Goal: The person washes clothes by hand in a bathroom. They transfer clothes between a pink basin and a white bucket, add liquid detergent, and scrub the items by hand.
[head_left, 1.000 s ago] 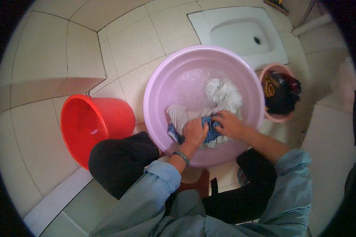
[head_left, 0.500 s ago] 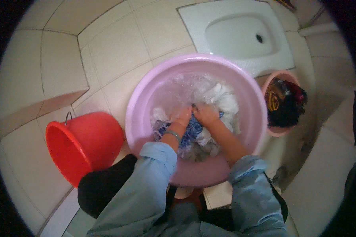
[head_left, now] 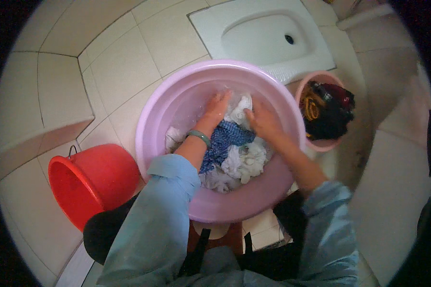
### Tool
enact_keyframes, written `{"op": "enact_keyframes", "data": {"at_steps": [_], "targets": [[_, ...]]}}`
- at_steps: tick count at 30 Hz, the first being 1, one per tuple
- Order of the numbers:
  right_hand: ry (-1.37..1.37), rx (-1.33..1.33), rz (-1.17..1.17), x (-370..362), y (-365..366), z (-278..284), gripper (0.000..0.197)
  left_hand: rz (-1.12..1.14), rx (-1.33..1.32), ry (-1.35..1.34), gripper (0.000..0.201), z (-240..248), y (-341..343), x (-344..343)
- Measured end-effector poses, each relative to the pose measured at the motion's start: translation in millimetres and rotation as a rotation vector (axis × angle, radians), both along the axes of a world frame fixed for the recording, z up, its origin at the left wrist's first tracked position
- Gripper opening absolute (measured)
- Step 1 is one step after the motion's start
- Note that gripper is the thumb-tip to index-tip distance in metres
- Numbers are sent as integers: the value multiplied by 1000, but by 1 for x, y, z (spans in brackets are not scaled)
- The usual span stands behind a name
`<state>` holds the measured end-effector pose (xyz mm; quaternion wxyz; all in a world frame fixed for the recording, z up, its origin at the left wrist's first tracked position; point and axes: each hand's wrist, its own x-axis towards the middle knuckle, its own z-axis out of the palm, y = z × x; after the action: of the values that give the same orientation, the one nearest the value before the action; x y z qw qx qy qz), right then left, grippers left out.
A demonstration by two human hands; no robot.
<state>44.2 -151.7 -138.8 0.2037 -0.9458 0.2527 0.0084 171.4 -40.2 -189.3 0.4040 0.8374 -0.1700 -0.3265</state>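
Note:
A large pink basin (head_left: pixel 148 112) holds water and a heap of wet laundry. In its far half my left hand (head_left: pixel 217 107) is open, fingers stretched forward in the water. My right hand (head_left: pixel 263 119) is open at the right of a white cloth (head_left: pixel 240 111), thumb and fingers apart, its fingertips partly hidden. That cloth lies between my hands, and I cannot tell whether either one presses on it. Nearer me are a blue checked cloth (head_left: pixel 220 143), a bunched off-white cloth (head_left: pixel 252 160) and a pale cloth (head_left: pixel 218 181). A bangle (head_left: pixel 199 137) circles my left wrist.
A red bucket (head_left: pixel 107 167) lies tipped on its side at the left. Behind the basin is a white squat toilet (head_left: pixel 203 28) set in the tiled floor (head_left: pixel 124 88). At the right stands a smaller pink tub (head_left: pixel 333 77) with dark clothes (head_left: pixel 328 115).
My hands were close together on the laundry and have moved forward and apart. The white cloth at the far right has shifted toward the middle. The whole view has shifted slightly.

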Motion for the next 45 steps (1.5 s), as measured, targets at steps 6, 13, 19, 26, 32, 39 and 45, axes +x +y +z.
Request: {"op": "enact_keyframes", "data": {"at_steps": [6,13,19,26,32,39,45], "targets": [[325,621,33,-13,-7,-13,52,-315,365,230,75,45,-11,-35],[461,373,405,-81,74,76,42,-775,13,-469,53,80,117,-94],[45,62,306,-93,91,5,43,-736,-93,-685,54,36,98,-94],[284,554,315,-12,27,-33,44,-611,162,-656,50,-22,55,-53],[104,485,-7,18,-2,-60,50,-599,173,-308,41,-2,-10,-4],[498,517,380,-29,33,15,45,-1219,178,-729,33,27,75,-35],[-114,50,446,-90,90,29,37,-901,68,-874,53,82,132,-111]]}}
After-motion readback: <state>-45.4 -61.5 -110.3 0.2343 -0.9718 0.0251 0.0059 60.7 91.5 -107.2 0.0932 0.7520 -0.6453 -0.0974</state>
